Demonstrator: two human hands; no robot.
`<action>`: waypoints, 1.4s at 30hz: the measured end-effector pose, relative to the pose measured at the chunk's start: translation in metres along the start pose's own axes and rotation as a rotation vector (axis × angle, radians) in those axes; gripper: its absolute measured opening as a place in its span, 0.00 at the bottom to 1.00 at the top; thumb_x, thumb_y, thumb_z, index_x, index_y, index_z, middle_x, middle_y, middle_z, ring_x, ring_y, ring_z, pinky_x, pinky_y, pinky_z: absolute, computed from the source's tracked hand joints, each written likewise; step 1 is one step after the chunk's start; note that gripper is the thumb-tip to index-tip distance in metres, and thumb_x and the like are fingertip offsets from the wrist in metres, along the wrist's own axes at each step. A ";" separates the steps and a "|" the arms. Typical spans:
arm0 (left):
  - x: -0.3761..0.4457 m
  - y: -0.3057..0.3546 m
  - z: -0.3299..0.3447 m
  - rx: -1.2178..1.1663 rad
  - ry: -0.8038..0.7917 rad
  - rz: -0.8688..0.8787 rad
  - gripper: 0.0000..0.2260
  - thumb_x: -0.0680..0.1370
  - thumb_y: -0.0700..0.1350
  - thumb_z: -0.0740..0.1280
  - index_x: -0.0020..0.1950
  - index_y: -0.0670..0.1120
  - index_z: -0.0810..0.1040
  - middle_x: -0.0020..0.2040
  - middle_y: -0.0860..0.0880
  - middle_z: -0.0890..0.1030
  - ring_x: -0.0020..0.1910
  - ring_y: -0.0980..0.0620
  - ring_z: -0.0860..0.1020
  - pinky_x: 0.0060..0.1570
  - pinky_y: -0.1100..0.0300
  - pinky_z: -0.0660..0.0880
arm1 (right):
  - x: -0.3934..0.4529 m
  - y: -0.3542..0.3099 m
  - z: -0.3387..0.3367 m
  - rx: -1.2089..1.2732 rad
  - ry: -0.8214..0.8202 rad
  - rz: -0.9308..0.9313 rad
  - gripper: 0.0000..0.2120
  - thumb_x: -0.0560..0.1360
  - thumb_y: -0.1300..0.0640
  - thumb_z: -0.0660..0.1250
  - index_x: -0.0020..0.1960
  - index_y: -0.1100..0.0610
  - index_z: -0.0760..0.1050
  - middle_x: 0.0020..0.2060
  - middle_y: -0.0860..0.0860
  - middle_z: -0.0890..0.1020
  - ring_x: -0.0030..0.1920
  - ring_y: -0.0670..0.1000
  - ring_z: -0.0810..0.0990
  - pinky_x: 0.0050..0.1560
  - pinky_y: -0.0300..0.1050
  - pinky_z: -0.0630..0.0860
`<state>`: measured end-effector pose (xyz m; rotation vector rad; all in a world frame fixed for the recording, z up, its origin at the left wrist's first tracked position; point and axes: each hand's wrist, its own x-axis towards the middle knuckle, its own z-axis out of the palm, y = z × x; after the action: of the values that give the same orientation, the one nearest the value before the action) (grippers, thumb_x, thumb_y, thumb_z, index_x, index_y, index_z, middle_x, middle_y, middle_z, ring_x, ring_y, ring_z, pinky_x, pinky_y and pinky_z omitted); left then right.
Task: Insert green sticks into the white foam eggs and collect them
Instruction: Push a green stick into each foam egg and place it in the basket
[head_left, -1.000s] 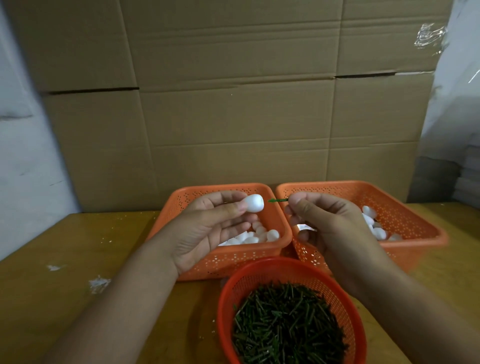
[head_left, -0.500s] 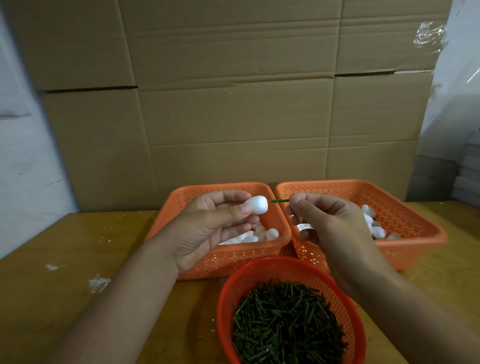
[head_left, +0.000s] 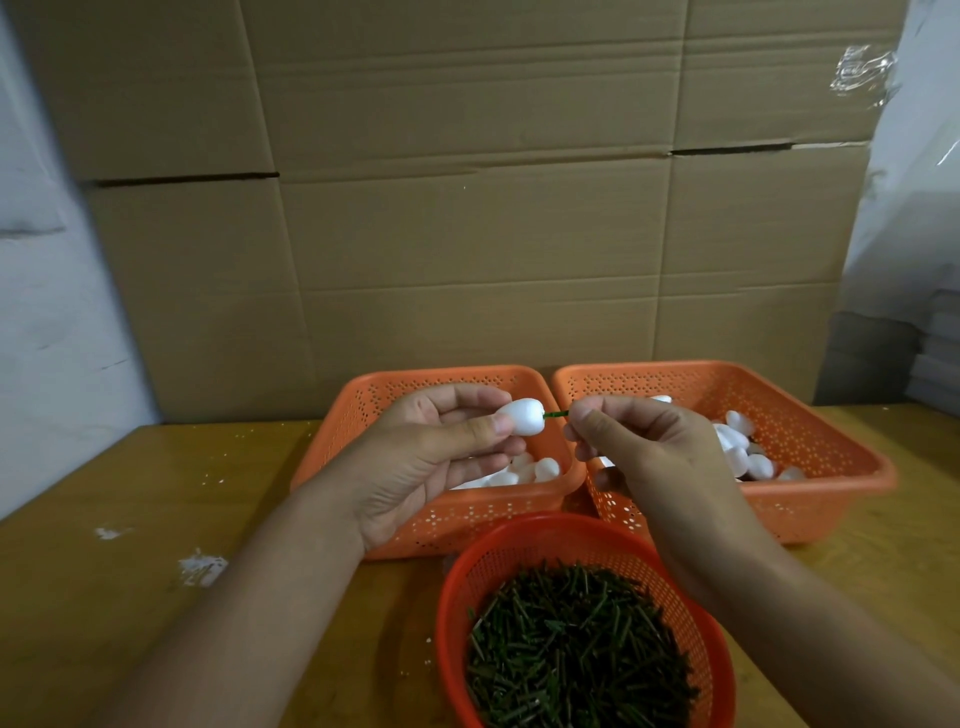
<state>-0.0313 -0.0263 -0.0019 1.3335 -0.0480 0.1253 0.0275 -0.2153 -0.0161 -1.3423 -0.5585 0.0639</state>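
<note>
The white foam egg (head_left: 521, 415) is held up above the left orange basket (head_left: 363, 415), pinched by its blunt end between the thumb and curled fingers (head_left: 470, 410) of the left hand (head_left: 426, 462). Its narrow end faces right, where the tip of a green stick (head_left: 556, 414) meets it — whether the tip has yet gone in cannot be told. The right hand (head_left: 649, 447) pinches the stick's far end between thumb and forefinger, with the other fingers curled beneath.

The egg looks very light and soft; foam of this kind probably dents under a hard squeeze, so a gentle hold round the broad end, opposite the entry point, seems right. The stick is thin and looks stiff, though it could bend or skid off the curved surface — gripping it close to the egg and pushing straight along the egg's axis should help.

More loose eggs (head_left: 540, 467) lie in the left basket, and others (head_left: 737, 452) in the right orange basket (head_left: 831, 447). A round red basket (head_left: 545, 535) of green sticks (head_left: 576, 649) sits nearest the person on the wooden desk (head_left: 156, 519), with white crumbs (head_left: 202, 566) to the left and cardboard boxes (head_left: 467, 208) behind.
</note>
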 end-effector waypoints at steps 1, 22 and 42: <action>0.000 0.000 0.000 0.001 0.000 0.000 0.11 0.64 0.44 0.80 0.46 0.50 0.88 0.53 0.41 0.86 0.50 0.49 0.85 0.46 0.62 0.81 | 0.000 0.000 0.000 0.003 0.002 0.000 0.07 0.78 0.61 0.68 0.44 0.61 0.83 0.32 0.48 0.85 0.32 0.39 0.81 0.30 0.30 0.73; 0.000 -0.002 0.006 0.085 0.086 0.056 0.16 0.66 0.43 0.78 0.53 0.42 0.83 0.51 0.40 0.86 0.50 0.47 0.86 0.45 0.63 0.80 | -0.001 0.004 0.005 -0.003 0.091 0.024 0.08 0.78 0.60 0.69 0.41 0.60 0.84 0.30 0.49 0.84 0.28 0.41 0.80 0.28 0.32 0.73; -0.001 -0.003 0.007 0.141 0.051 0.076 0.10 0.66 0.45 0.79 0.46 0.49 0.87 0.51 0.41 0.86 0.50 0.46 0.86 0.46 0.61 0.81 | -0.004 0.002 0.009 0.003 0.076 0.137 0.14 0.77 0.54 0.70 0.34 0.57 0.81 0.28 0.49 0.79 0.28 0.43 0.74 0.30 0.34 0.73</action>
<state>-0.0317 -0.0340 -0.0037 1.4691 -0.0467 0.2306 0.0204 -0.2084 -0.0181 -1.3734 -0.4024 0.1250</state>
